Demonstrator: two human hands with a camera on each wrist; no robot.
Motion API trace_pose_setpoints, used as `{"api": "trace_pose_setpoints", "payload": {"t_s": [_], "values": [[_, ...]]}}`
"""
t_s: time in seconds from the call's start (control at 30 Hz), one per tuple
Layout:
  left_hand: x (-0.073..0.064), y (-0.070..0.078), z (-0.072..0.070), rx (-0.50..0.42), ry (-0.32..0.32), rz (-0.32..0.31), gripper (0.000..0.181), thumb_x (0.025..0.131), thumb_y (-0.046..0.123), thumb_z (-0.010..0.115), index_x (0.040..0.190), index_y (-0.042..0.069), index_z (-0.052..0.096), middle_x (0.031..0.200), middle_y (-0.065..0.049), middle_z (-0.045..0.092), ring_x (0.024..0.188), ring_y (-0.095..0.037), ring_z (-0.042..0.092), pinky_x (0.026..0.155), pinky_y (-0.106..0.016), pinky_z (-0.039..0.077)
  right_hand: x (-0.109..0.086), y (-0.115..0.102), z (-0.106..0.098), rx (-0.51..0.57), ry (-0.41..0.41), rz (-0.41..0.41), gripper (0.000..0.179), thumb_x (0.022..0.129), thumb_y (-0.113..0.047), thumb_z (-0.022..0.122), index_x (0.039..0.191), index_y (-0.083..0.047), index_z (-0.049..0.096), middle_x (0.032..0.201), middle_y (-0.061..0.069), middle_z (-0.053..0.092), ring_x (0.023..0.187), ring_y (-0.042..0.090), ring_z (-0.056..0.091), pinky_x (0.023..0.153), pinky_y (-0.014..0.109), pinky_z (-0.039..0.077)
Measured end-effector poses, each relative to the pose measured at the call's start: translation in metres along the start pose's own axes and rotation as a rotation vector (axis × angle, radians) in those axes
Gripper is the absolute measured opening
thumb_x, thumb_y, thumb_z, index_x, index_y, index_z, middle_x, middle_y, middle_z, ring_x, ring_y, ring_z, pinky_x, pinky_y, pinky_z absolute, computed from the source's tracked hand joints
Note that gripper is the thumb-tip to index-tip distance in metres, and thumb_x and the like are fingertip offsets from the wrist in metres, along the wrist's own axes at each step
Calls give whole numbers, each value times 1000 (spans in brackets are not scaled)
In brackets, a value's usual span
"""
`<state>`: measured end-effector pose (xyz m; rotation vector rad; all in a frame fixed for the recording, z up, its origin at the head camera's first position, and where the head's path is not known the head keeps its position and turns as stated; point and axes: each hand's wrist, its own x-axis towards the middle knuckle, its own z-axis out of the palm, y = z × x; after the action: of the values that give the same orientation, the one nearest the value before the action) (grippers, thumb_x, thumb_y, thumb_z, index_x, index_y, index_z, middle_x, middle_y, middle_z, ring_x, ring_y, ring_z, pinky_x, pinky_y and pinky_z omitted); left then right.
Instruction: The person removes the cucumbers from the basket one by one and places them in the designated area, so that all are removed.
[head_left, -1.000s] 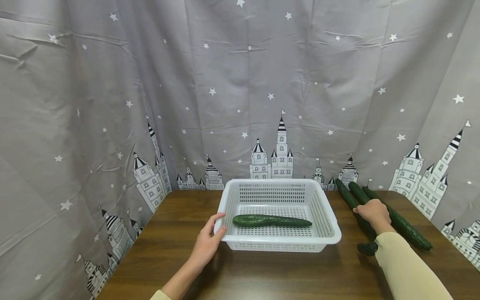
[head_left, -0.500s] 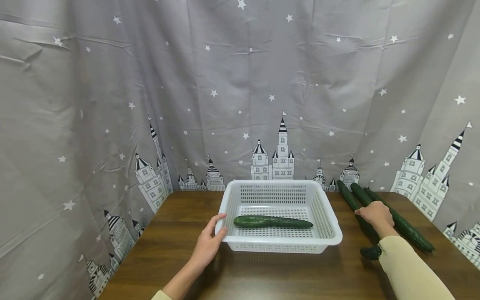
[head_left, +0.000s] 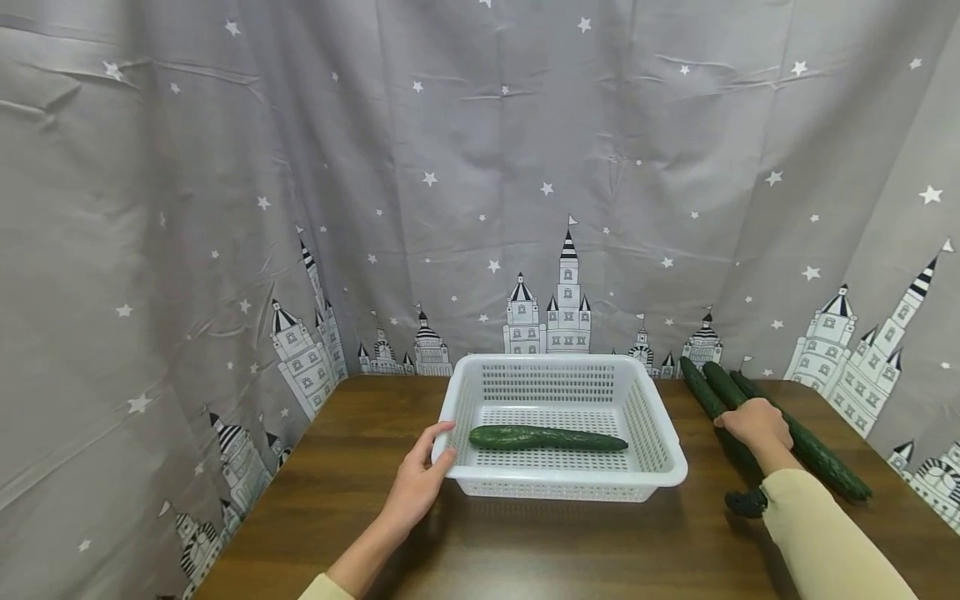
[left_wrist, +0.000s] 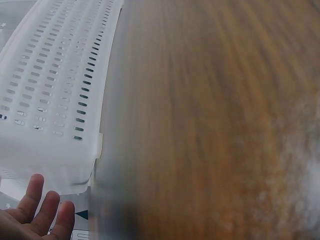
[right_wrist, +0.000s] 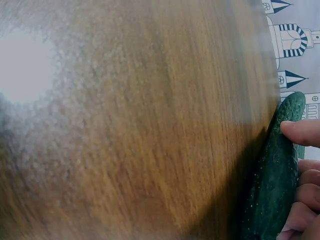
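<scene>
One right hand (head_left: 759, 427), lower right of frame: thumb and fingers clasped about the leftmost cucumber (head_left: 701, 387) beneath it, long axis slanting upper left to lower right. Basket (head_left: 570, 477), lower centre, stands left of that hand; left hand (head_left: 417, 477) grips its left rim. Inner cucumber (head_left: 547, 438) lies crosswise.

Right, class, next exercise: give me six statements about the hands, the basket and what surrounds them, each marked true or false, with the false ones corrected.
1. The left hand touches the basket. True.
2. Three cucumbers lie in the basket. False: one cucumber lies there.
3. The right hand grips another cucumber, outside the basket. True.
4. The backdrop is unpatterned. False: the grey curtain bears stars and castles.
5. The table has a wood-grain top. True.
6. The basket is black. False: it is white.
</scene>
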<state>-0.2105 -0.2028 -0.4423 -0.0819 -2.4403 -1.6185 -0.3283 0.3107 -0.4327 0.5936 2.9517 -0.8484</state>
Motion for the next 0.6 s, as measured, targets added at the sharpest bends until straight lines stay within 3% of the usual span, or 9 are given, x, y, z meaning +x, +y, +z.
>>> {"api": "trace_pose_setpoints", "payload": {"t_s": [0.27, 0.47, 0.6], "values": [[-1, 1, -1, 0, -14, 15, 41, 99, 17, 62, 139, 20, 55, 122, -18, 68, 98, -20, 61, 82, -33, 46, -2, -1, 0, 5, 21, -23, 64, 86, -37, 66, 118, 18, 57, 117, 43, 54, 100, 54, 58, 70, 58, 51], [0, 0, -1, 11, -12, 7, 40, 99, 18, 61, 138, 22, 55, 118, -15, 69, 99, -20, 61, 84, -34, 46, -4, -3, -3, 6, 15, -67, 55, 91, -36, 60, 130, 2, 62, 133, 41, 49, 110, 56, 54, 73, 59, 50], [0, -1, -1, 17, -10, 3, 40, 99, 18, 61, 138, 23, 56, 114, -13, 70, 96, -19, 60, 81, -34, 46, -4, -7, -5, 8, 41, -100, 51, 91, -35, 59, 126, 1, 65, 132, 41, 51, 109, 57, 55, 71, 57, 50]]}}
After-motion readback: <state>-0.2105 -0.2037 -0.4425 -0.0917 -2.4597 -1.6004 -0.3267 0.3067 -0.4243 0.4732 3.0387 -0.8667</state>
